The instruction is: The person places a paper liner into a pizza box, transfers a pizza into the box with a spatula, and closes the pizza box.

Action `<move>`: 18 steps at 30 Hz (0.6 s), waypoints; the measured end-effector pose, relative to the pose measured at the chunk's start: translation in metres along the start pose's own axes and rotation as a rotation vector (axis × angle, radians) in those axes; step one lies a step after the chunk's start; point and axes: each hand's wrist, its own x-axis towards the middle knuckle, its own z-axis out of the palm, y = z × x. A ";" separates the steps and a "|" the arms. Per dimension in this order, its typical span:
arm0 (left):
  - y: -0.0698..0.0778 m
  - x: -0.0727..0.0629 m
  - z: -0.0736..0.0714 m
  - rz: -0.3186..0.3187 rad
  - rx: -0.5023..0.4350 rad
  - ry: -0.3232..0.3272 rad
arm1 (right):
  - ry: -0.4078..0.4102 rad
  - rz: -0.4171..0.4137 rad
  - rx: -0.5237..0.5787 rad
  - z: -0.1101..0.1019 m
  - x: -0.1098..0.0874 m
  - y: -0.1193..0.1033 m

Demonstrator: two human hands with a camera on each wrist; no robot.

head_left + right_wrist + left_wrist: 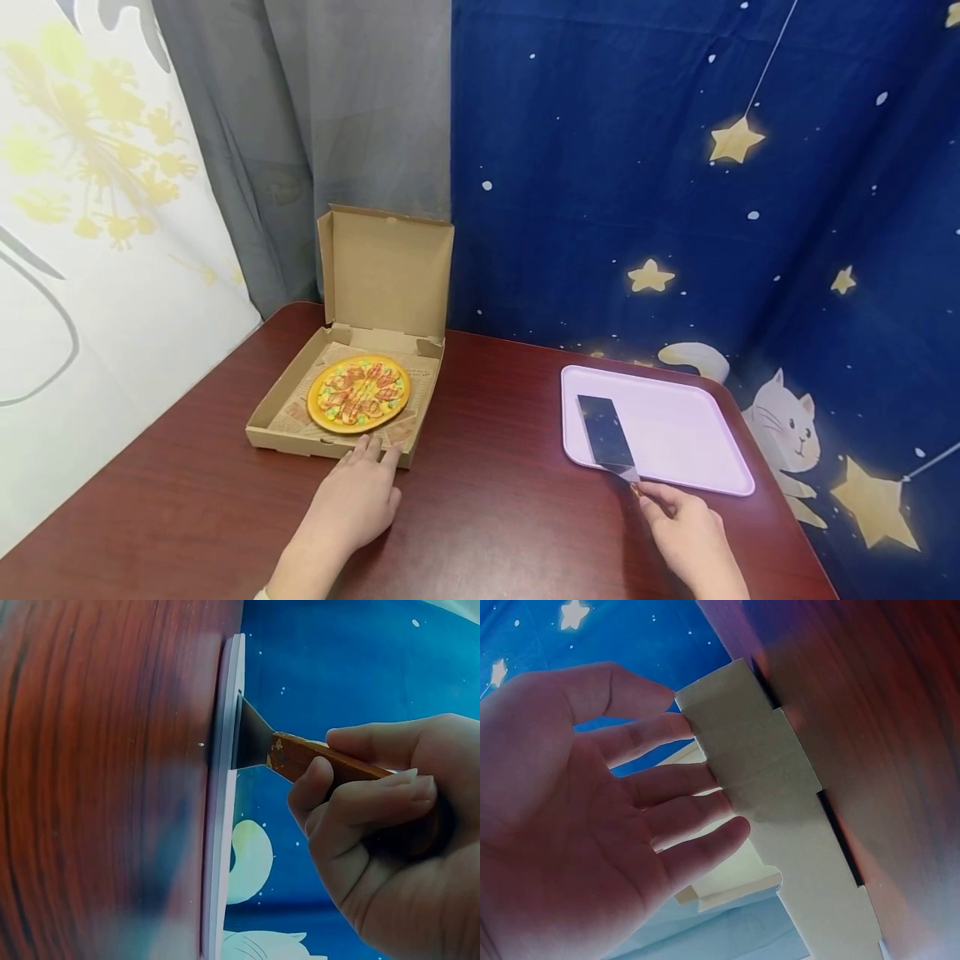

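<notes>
A toy-like round pizza (pixel 359 393) with a yellow rim lies on printed paper inside an open cardboard pizza box (pixel 291 446), whose lid (pixel 390 271) stands upright. My left hand (pixel 356 492) is at the box's front wall, fingers extended over its edge; the left wrist view shows the fingertips along the top of that wall (pixel 772 780). With my right hand (pixel 686 529) I grip the wooden handle (pixel 330 761) of a spatula (pixel 606 433). Its flat dark blade reaches over the left part of a pale pink tray (pixel 675 421).
The dark red wooden table (pixel 495 500) carries the box on the left and the tray on the right. A blue star-patterned curtain (pixel 570 167) and a grey curtain (pixel 382 100) hang behind it.
</notes>
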 end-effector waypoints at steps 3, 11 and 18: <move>0.000 0.000 0.000 0.004 0.002 0.002 | -0.002 0.007 -0.014 -0.002 0.000 0.001; 0.001 0.000 0.000 0.000 -0.003 -0.004 | -0.010 0.009 -0.038 -0.005 0.001 0.000; 0.001 0.000 0.000 -0.004 -0.001 -0.006 | -0.043 0.057 -0.030 -0.005 0.006 -0.009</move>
